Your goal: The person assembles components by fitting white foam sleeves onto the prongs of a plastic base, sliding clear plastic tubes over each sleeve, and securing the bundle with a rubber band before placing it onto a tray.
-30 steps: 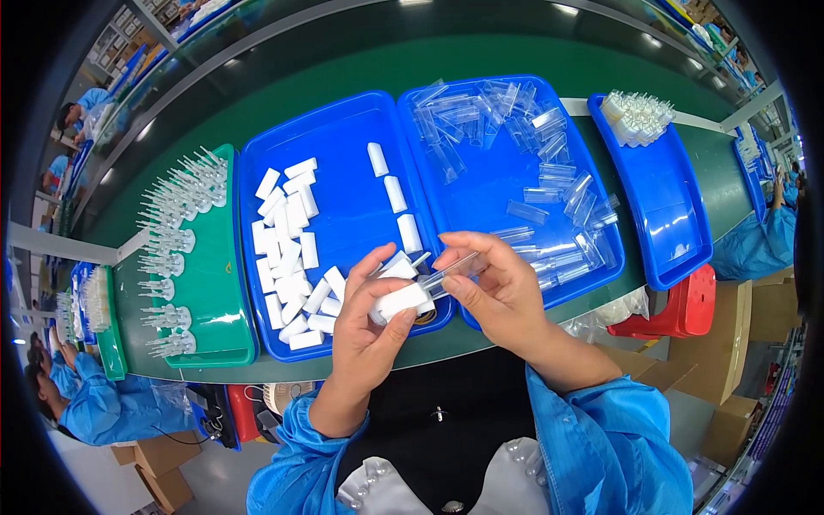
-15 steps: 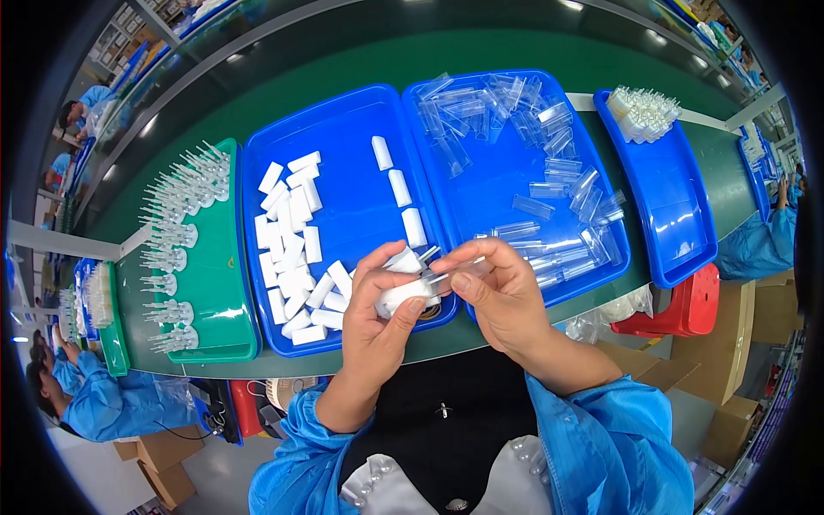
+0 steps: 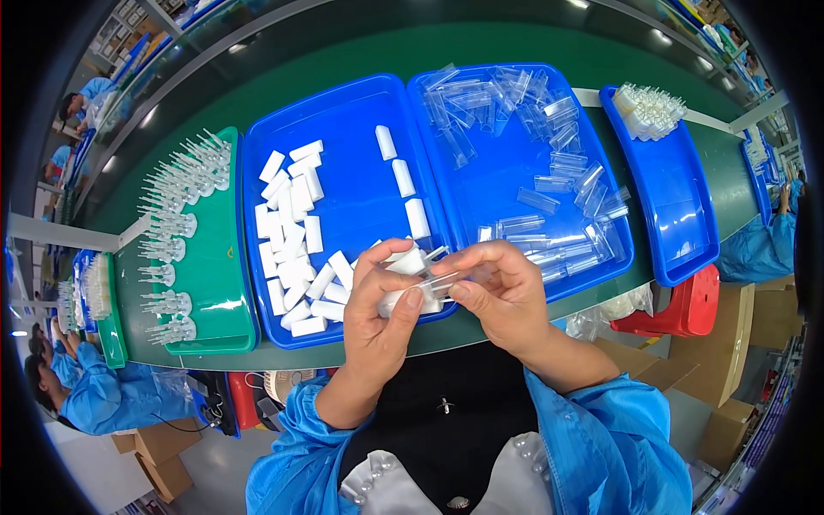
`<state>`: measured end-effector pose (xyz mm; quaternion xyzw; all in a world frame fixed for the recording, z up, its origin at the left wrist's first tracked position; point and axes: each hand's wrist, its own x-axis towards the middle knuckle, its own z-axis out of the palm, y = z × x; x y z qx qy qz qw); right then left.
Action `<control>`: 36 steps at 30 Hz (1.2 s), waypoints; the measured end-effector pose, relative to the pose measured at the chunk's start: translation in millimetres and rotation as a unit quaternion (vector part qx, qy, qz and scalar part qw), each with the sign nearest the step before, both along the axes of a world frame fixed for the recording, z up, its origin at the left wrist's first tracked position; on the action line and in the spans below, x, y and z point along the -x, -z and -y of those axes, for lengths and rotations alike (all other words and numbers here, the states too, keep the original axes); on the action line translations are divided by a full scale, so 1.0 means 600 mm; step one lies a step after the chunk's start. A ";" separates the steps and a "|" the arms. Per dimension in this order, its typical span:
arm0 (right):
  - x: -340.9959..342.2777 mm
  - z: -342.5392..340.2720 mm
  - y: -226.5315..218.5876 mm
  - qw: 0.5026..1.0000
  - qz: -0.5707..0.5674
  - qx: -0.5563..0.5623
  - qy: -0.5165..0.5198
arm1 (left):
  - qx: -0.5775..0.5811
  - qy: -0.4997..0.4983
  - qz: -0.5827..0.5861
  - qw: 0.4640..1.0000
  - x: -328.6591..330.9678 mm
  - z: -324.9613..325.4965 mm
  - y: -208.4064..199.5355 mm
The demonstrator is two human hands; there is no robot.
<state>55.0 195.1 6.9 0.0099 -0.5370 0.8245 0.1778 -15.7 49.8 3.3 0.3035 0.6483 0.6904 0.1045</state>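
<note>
In front of my chest, over the near edge of the trays, both hands work close together. My left hand is closed around a white piece with thin prongs sticking out toward the right; its base is mostly hidden by my fingers. A clear plastic sleeve is pinched between my right hand's thumb and fingers, its left end against the white piece near my left thumb. Whether the prongs are inside the sleeve I cannot tell. Behind my hands, white blocks lie in a blue tray.
Loose clear sleeves are scattered in a second blue tray. Farther right, a narrow blue tray bears a pronged white cluster. Several pronged pieces stand along a green tray. A red stool is below right.
The clear sleeve has shifted slightly left and now lies across the tip of my left thumb. My right fingers have turned a little; both hands keep their hold.
</note>
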 end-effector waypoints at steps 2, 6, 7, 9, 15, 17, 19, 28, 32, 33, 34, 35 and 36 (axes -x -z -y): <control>-0.001 0.002 -0.004 1.000 0.019 0.020 -0.005 | 0.033 -0.010 -0.041 0.999 0.000 0.001 -0.008; 0.000 -0.006 -0.017 0.996 0.080 0.023 -0.014 | 0.118 -0.034 -0.169 0.978 0.002 0.000 -0.021; 0.003 -0.009 -0.020 0.996 0.081 0.024 -0.015 | 0.119 -0.034 -0.168 0.978 0.002 0.001 -0.025; 0.008 -0.016 -0.023 0.994 0.108 -0.030 -0.016 | 0.182 -0.021 -0.162 0.970 0.002 0.003 -0.030; 0.000 -0.044 -0.037 0.940 0.105 -0.323 0.037 | 0.177 0.010 -0.120 0.977 0.005 0.009 -0.022; -0.003 -0.046 -0.033 0.962 0.119 -0.246 0.014 | 0.175 0.024 -0.110 0.978 0.007 0.011 -0.022; -0.003 -0.053 -0.024 0.985 0.160 -0.038 -0.046 | 0.173 0.040 -0.100 0.979 0.008 0.011 -0.023; -0.004 -0.038 -0.020 0.986 0.143 -0.087 -0.006 | 0.169 0.015 -0.164 0.972 0.004 0.007 -0.025; -0.009 -0.034 -0.026 0.979 0.162 -0.118 0.033 | 0.191 0.021 -0.122 0.974 0.004 0.008 -0.022; -0.010 -0.036 -0.028 0.979 0.171 -0.103 0.028 | 0.191 0.019 -0.112 0.975 0.003 0.009 -0.022; -0.012 -0.041 -0.028 0.980 0.170 -0.103 0.027 | 0.191 0.018 -0.113 0.975 0.003 0.010 -0.021; -0.014 -0.048 -0.028 0.962 0.141 -0.229 0.040 | 0.188 0.018 -0.141 0.972 0.004 0.011 -0.018; -0.015 -0.051 -0.029 0.928 0.110 -0.351 0.052 | 0.184 0.018 -0.169 0.968 0.004 0.012 -0.016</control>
